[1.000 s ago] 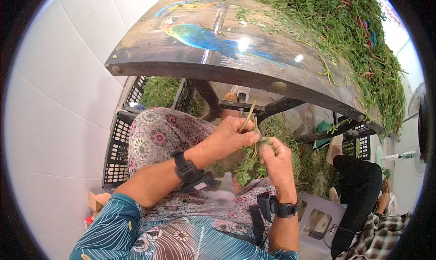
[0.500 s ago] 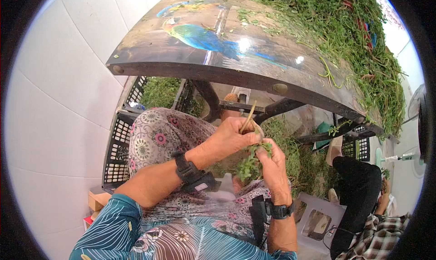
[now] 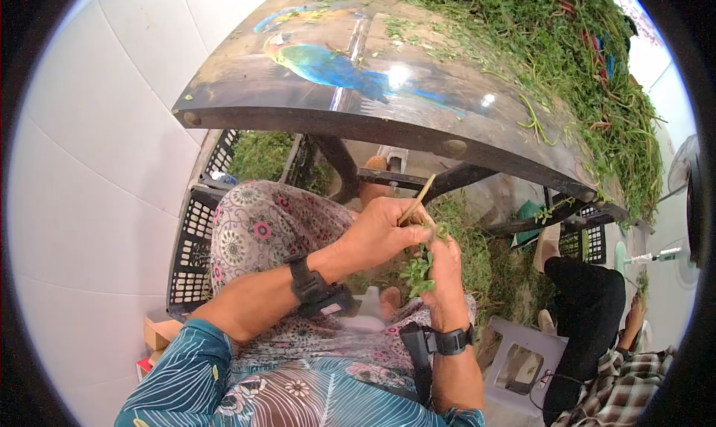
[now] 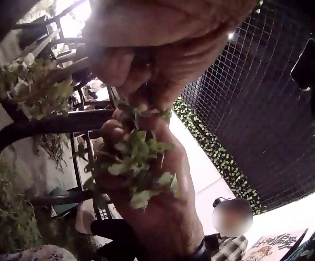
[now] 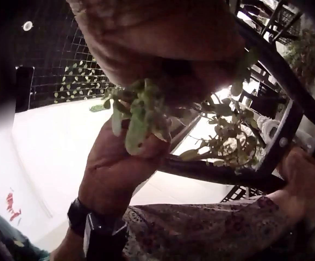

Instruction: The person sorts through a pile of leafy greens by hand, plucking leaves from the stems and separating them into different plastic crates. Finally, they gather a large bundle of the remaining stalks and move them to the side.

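Note:
My left hand point(image 3: 389, 227) grips pale green plant stems point(image 3: 423, 194), whose cut-looking ends stick up past the knuckles. Close against it, my right hand point(image 3: 446, 272) pinches the leafy part of the greens point(image 3: 419, 272), and leaves hang between the two hands over the lap. In the left wrist view the leafy sprig point(image 4: 138, 157) spreads across the right hand point(image 4: 168, 212), below the left fingers. Seen from the right wrist, leaves point(image 5: 141, 117) poke out under the right hand point(image 5: 163, 32), and the left hand point(image 5: 116, 168) is behind them.
Ahead stands a wooden table point(image 3: 246, 91) with a painted parrot and a big heap of greens point(image 3: 567, 61). Black crates point(image 3: 195, 248) stand at the left. Another person's dark-trousered leg point(image 3: 589, 300) and a grey plastic stool point(image 3: 526, 367) are at the right. Cut greens litter the floor.
My right hand has come up and in against the left, its back turned more to the camera. The stem in my left hand now leans further right. The leaves have shifted slightly right.

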A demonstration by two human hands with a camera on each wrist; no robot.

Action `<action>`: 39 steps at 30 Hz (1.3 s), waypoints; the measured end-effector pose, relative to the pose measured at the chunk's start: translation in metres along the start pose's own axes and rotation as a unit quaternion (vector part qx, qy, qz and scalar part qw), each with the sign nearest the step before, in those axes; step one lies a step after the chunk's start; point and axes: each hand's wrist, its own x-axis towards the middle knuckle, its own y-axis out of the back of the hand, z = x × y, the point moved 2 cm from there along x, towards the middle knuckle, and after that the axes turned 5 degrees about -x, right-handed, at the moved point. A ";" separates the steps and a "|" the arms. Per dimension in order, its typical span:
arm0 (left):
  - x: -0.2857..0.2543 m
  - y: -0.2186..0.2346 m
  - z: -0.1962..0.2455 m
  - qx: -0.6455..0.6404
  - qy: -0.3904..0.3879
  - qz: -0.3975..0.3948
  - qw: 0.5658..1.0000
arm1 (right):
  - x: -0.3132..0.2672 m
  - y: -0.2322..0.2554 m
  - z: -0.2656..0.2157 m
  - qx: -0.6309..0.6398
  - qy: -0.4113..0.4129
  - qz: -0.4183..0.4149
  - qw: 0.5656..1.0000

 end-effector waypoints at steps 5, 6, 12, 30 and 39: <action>-0.013 0.007 0.022 0.050 -0.022 -0.040 0.998 | 0.052 0.061 0.043 -0.379 0.194 0.099 0.900; -0.011 0.010 0.019 0.038 -0.021 -0.034 0.999 | 0.046 0.060 0.034 -0.262 0.119 0.092 0.953; -0.002 0.011 0.003 -0.021 0.030 -0.092 0.995 | 0.026 0.068 0.006 0.199 -0.035 -0.071 0.977; -0.008 0.003 -0.006 0.015 0.068 -0.157 0.985 | 0.017 0.044 -0.011 0.188 0.064 -0.027 0.980; 0.001 0.018 -0.030 -0.354 0.182 0.044 0.916 | 0.010 0.051 -0.013 0.258 0.019 -0.118 0.959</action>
